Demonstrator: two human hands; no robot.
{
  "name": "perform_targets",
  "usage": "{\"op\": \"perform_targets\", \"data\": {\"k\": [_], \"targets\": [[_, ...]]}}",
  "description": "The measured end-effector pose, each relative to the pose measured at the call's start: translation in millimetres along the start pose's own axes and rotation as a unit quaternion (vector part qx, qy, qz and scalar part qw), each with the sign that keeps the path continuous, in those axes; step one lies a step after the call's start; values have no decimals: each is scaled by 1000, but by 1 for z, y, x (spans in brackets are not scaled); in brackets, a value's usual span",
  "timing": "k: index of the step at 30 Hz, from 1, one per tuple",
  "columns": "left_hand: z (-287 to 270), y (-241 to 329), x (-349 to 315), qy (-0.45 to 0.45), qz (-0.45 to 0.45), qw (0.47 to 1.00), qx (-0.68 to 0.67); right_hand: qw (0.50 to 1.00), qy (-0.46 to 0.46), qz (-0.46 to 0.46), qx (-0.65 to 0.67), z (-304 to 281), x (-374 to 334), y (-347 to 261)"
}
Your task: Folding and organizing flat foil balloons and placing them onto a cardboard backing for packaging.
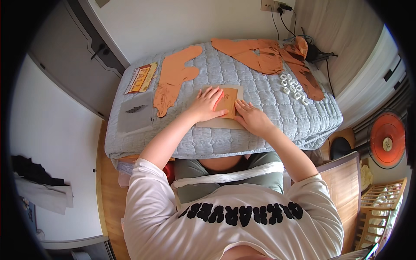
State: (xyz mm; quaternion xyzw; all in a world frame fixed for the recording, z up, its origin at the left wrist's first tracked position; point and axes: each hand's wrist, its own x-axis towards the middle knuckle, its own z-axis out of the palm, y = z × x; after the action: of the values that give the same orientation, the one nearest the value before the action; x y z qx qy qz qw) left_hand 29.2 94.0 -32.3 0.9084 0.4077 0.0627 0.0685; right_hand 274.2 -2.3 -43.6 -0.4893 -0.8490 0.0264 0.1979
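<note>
A small orange-tan sheet (229, 102) with faint marks lies on a beige flat board (223, 123) near the front of the quilted mattress. My left hand (206, 105) rests flat on the sheet's left part, fingers stretched and thumb pointing right. Beside its index finger shows a thin red-orange edge, too small to name. My right hand (253, 118) lies along the sheet's right edge and the board, its fingers extended. Neither hand is closed around anything.
On the mattress (186, 138) lie a long orange-tan piece (173, 71), a larger one (247, 52), several white rings (294, 89), a printed card pack (141, 79) and a grey sheet (134, 115). A white cloth strip (229, 174) crosses my lap. A fan (387, 138) stands right.
</note>
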Motion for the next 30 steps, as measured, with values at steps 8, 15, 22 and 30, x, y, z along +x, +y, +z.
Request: {"op": "perform_targets", "data": {"k": [8,15,22,30], "targets": [[10,-2,-11,12,2,1000,-3,987,32,80,137,-24,3,-30],[16,10,-19,37,24,999,-8,997,-14,45,63,-22,12,-17],[15,11,-20,48,21,998,-39,999,-2,-32,38,-9,14,4],[17,10,-19,56,25,997,-42,997,-55,-42,37,-16,23,6]]}}
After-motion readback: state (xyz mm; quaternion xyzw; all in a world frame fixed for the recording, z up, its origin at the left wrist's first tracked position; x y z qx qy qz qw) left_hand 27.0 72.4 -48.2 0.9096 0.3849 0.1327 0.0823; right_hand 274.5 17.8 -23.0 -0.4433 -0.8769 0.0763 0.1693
